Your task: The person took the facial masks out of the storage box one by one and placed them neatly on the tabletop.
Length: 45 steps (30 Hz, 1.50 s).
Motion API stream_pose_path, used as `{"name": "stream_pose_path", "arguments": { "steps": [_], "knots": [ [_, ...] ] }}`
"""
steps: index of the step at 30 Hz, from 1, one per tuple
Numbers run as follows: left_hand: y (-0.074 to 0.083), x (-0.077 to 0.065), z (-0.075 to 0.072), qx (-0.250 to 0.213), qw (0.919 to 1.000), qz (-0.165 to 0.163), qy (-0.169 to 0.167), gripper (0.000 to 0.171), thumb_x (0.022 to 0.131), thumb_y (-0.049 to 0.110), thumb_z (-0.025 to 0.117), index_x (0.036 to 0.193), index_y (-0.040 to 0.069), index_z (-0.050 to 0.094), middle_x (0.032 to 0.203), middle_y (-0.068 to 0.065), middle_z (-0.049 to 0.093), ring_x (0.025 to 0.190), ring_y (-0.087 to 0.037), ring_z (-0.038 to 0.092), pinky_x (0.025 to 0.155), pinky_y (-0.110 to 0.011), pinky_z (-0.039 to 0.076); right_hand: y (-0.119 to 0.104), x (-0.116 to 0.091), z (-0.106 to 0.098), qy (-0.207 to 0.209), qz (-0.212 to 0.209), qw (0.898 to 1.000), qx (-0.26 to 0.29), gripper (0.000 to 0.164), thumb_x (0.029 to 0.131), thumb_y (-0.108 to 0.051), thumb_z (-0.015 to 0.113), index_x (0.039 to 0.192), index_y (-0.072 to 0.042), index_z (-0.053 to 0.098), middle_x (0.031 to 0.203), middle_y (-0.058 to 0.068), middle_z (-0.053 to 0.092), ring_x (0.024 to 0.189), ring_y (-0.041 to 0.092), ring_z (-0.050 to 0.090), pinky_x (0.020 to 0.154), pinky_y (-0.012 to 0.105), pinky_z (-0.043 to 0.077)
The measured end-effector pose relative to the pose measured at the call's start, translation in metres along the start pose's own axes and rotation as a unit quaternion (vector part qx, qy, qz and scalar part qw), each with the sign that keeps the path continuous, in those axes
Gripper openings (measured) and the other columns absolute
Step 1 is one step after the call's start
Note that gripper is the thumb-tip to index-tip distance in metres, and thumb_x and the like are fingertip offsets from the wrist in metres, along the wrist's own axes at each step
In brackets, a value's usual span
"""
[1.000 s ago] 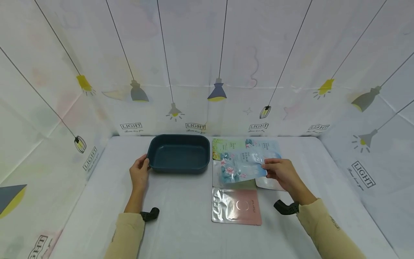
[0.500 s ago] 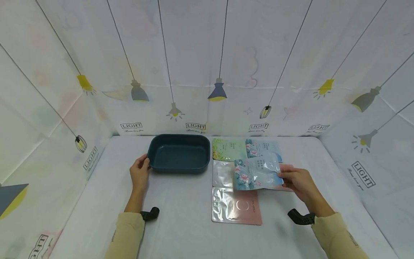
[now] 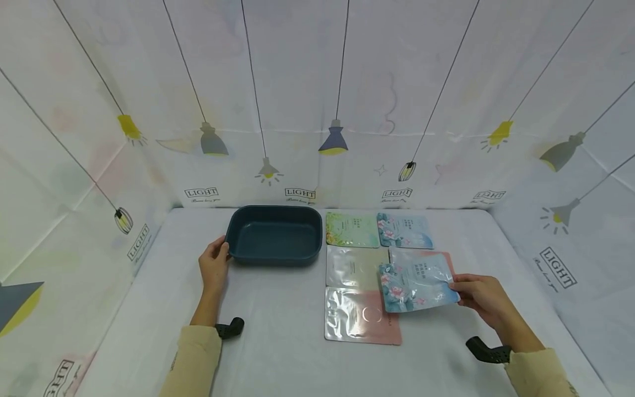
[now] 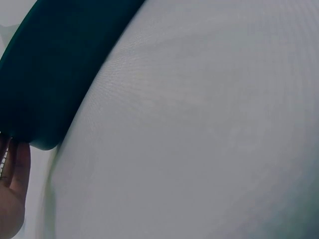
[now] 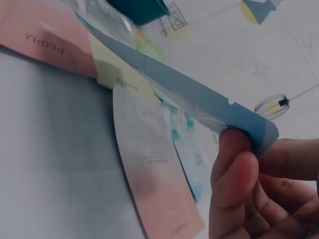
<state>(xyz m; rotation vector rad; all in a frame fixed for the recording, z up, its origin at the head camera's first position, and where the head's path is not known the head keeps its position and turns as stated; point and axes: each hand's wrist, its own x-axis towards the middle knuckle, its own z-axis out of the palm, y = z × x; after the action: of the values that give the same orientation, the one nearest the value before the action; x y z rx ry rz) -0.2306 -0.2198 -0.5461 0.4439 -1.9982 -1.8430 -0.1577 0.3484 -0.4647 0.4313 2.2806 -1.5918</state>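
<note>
In the head view my right hand point(image 3: 483, 298) pinches a blue floral face mask packet point(image 3: 419, 284) by its right edge, thumb against fingers. The held packet is tilted over the pink-and-silver packets; in the right wrist view the blue packet point(image 5: 174, 82) shows edge-on above the others. My left hand point(image 3: 214, 267) touches the left end of a dark teal bin point(image 3: 275, 261). In the left wrist view its fingers point(image 4: 20, 169) lie fairly straight against the bin wall point(image 4: 60, 74).
Flat packets lie right of the bin: a green one point(image 3: 352, 229), another blue floral one point(image 3: 404, 230), a silver-and-yellow-green one point(image 3: 349, 267), a pink-and-silver one point(image 3: 354, 317) and a partly covered pink one point(image 3: 448, 257). A white cloth point(image 3: 278, 342) covers the table.
My right hand has carried the blue packet right and toward me, uncovering the packets at the back and the silver-and-yellow-green one. My left hand and the bin stay in place.
</note>
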Motion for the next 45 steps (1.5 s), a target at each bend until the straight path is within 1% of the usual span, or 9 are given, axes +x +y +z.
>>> {"name": "stream_pose_path", "arguments": {
  "steps": [6,11,13,18,21,25,36,40,45],
  "knots": [
    [-0.001,0.000,-0.002,0.013,0.9999,0.006,0.001,0.034,0.101,0.017,0.052,0.130,0.000,0.058,0.128,-0.018,0.061,0.111,-0.027,0.061,0.080,-0.013,0.055,0.015,-0.005,-0.009,0.004,0.033,0.999,-0.001,0.056,0.095,-0.019,0.061,0.136,0.014,0.042,0.085,-0.007,0.065,0.074,0.012,0.062,0.067,0.023,0.056],
    [0.000,-0.001,-0.003,0.009,1.0000,-0.001,-0.004,0.035,0.101,0.017,0.052,0.131,0.000,0.057,0.131,-0.019,0.060,0.114,-0.028,0.060,0.080,-0.011,0.054,0.029,-0.007,-0.017,-0.003,0.063,0.998,-0.007,0.053,0.093,-0.017,0.063,0.134,0.013,0.046,0.085,-0.006,0.066,0.074,0.013,0.060,0.067,0.025,0.056],
    [0.003,-0.002,-0.004,0.003,1.0000,-0.005,-0.006,0.035,0.101,0.016,0.052,0.131,-0.001,0.057,0.132,-0.019,0.059,0.115,-0.029,0.059,0.080,-0.011,0.055,0.035,-0.006,-0.020,-0.007,0.066,0.997,-0.025,0.053,0.093,-0.018,0.064,0.131,0.014,0.048,0.085,-0.005,0.067,0.073,0.013,0.061,0.066,0.026,0.056],
    [0.019,-0.008,-0.005,0.001,0.9997,-0.016,-0.016,0.034,0.101,0.011,0.051,0.132,-0.004,0.056,0.133,-0.023,0.058,0.117,-0.034,0.058,0.085,-0.019,0.057,0.049,-0.004,-0.025,-0.008,0.061,0.992,-0.106,0.045,0.090,-0.017,0.066,0.120,0.015,0.057,0.079,-0.002,0.069,0.069,0.014,0.063,0.062,0.029,0.058],
    [0.015,-0.007,-0.003,0.010,0.9999,-0.009,-0.010,0.034,0.101,0.013,0.051,0.132,-0.003,0.056,0.132,-0.021,0.059,0.115,-0.032,0.059,0.083,-0.016,0.056,0.055,-0.003,-0.025,-0.011,0.064,0.989,-0.136,0.040,0.089,-0.016,0.067,0.114,0.014,0.060,0.076,0.000,0.070,0.067,0.016,0.064,0.061,0.031,0.058],
    [0.002,-0.003,-0.001,0.013,0.9999,0.006,0.000,0.034,0.101,0.017,0.052,0.130,0.000,0.058,0.130,-0.018,0.061,0.113,-0.028,0.060,0.077,-0.009,0.053,0.063,-0.002,-0.026,-0.009,0.071,0.986,-0.150,0.035,0.087,-0.014,0.068,0.109,0.012,0.063,0.075,0.001,0.070,0.065,0.017,0.065,0.061,0.032,0.059],
    [0.002,-0.001,0.000,0.009,0.9999,0.001,-0.006,0.036,0.101,0.019,0.052,0.132,0.000,0.057,0.133,-0.020,0.059,0.117,-0.034,0.059,0.078,-0.008,0.053,0.066,-0.005,-0.026,-0.017,0.077,0.980,-0.182,0.032,0.086,-0.018,0.070,0.102,0.010,0.068,0.069,0.003,0.068,0.060,0.017,0.065,0.058,0.032,0.059],
    [0.006,-0.001,-0.002,0.007,0.9997,-0.017,-0.013,0.037,0.101,0.018,0.052,0.133,-0.001,0.056,0.133,-0.021,0.058,0.115,-0.031,0.058,0.077,-0.010,0.054,0.065,-0.004,-0.026,-0.017,0.090,0.977,-0.190,0.028,0.087,-0.017,0.069,0.097,0.008,0.070,0.069,0.004,0.068,0.060,0.017,0.064,0.059,0.031,0.058],
    [0.010,-0.001,-0.007,0.015,0.9982,-0.056,-0.020,0.036,0.101,0.018,0.053,0.132,0.001,0.057,0.133,-0.018,0.059,0.112,-0.022,0.057,0.074,-0.009,0.053,0.061,-0.004,-0.029,-0.013,0.100,0.976,-0.195,0.028,0.088,-0.019,0.066,0.097,0.008,0.068,0.069,0.005,0.067,0.061,0.018,0.063,0.059,0.031,0.058]
  ]
}}
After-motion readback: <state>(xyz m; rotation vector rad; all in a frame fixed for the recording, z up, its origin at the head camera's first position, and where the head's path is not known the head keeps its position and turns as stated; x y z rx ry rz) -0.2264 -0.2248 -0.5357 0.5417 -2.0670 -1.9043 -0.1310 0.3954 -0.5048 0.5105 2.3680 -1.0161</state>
